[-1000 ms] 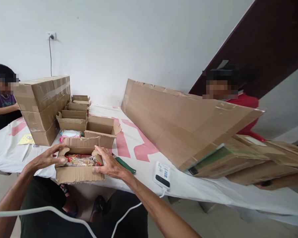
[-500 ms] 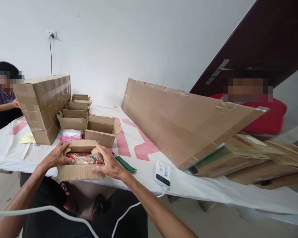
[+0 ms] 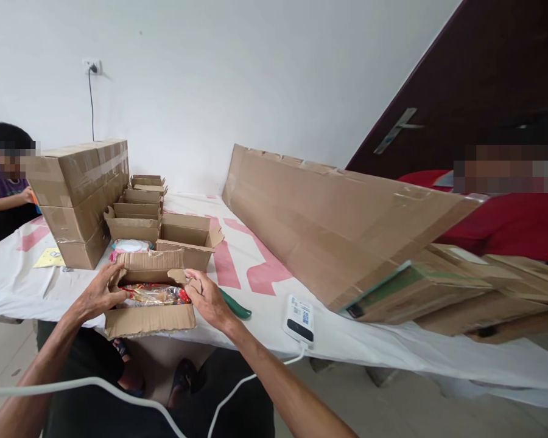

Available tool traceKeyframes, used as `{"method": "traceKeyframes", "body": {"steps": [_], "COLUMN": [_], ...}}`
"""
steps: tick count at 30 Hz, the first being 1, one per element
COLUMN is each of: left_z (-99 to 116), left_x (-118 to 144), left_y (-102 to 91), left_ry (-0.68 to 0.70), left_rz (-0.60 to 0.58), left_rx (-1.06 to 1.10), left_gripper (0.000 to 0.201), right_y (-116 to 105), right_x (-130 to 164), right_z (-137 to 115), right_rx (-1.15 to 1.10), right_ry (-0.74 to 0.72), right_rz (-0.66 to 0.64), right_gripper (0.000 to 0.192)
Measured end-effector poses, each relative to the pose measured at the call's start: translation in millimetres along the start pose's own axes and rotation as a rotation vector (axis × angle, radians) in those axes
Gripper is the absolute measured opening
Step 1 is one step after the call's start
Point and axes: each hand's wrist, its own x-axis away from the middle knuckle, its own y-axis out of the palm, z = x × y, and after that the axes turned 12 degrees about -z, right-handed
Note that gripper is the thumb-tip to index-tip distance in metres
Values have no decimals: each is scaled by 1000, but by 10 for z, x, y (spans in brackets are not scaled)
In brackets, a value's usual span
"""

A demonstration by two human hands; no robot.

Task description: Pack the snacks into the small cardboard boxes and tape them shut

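A small cardboard box (image 3: 150, 321) stands at the table's near edge with its flaps raised. Inside lies a clear-and-red plastic packet (image 3: 158, 294), whose contents I cannot make out. My left hand (image 3: 98, 297) is closed around the box's left end, thumb over the rim. At the opposite end, my right hand (image 3: 210, 302) pinches the small side flap. A green handled tool (image 3: 234, 304) lies just beyond my right hand, partly hidden by it. Behind the box sits a soft pack with a white lid (image 3: 131, 246).
Several open boxes (image 3: 185, 240) stand behind, beside stacked taped cartons (image 3: 80, 201). A large cardboard sheet (image 3: 319, 213) leans across the right side. A white device (image 3: 299, 319) with a cable lies near the edge. Two people (image 3: 506, 225) are nearby, at left and right.
My right hand has shifted from the box's right wall to its side flap. The long flaps have spread wider. The person in red has moved right.
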Motion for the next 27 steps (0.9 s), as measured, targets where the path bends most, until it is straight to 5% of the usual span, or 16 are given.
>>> {"method": "traceKeyframes", "body": {"steps": [7,13,17,22,27], "left_z": [-52,-177,-59,143,287], "left_x": [145,213,218,142,-158], "left_y": [-204,-254,-170,-107,-126], "left_ry": [-51,55,134,39,-133], "left_rz": [96,233,146,38,79], "left_rx": [213,-252,-574,-731,-826], "left_gripper": [72,50,34,32,30], "right_y": [68,29,-70,-62,6], "right_x": [21,-32,-129,-249,-294], "right_z": [207,72,-237,-630,-709], "right_rx": [-109,83,287,593,746], "right_ry": [74,-23,49,213,270], "right_rz": [141,158,47,-82,-139], "right_gripper": [63,58,51,30,14]}}
